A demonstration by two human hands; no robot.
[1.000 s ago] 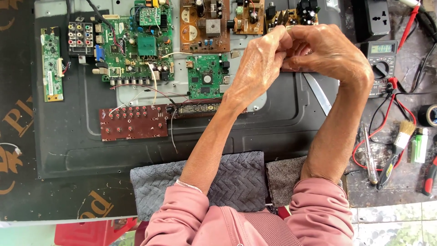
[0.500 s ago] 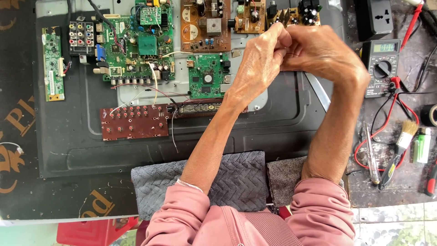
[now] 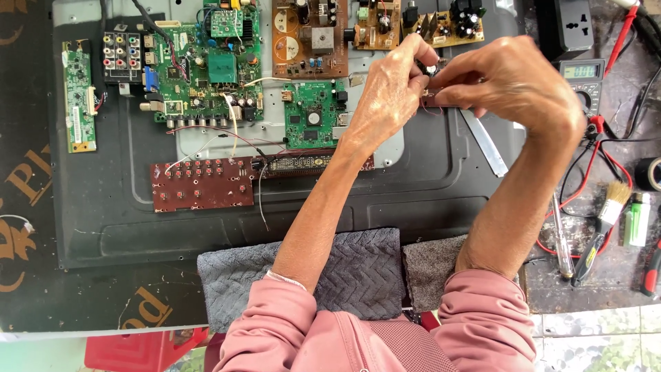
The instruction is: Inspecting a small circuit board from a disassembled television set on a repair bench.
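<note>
2 bare hands meet above the upper middle of a dark television back panel [image 3: 138,227]. The left hand [image 3: 389,89] and the right hand [image 3: 513,79] both pinch a small reddish-brown circuit strip [image 3: 435,100], fingertips pressed together on it from either side, a thin red wire trailing beneath. The strip sits just below a tan power board [image 3: 420,24] at the panel's top edge.

Left of the hands lie a small green board [image 3: 311,114], a brown board [image 3: 308,38] with large round parts, and a bigger green main board [image 3: 203,69] with coloured sockets. Lower down a dark red button board [image 3: 203,184] rests on the panel, and a narrow green strip board [image 3: 79,96] sits far left. Both forearms rest on a grey folded towel [image 3: 358,272]; pink sleeves cover the upper arms.

Right of the panel are a multimeter [image 3: 584,76] with red and black leads, a paintbrush [image 3: 602,224], a green lighter [image 3: 637,219] and a black power socket [image 3: 570,27].
</note>
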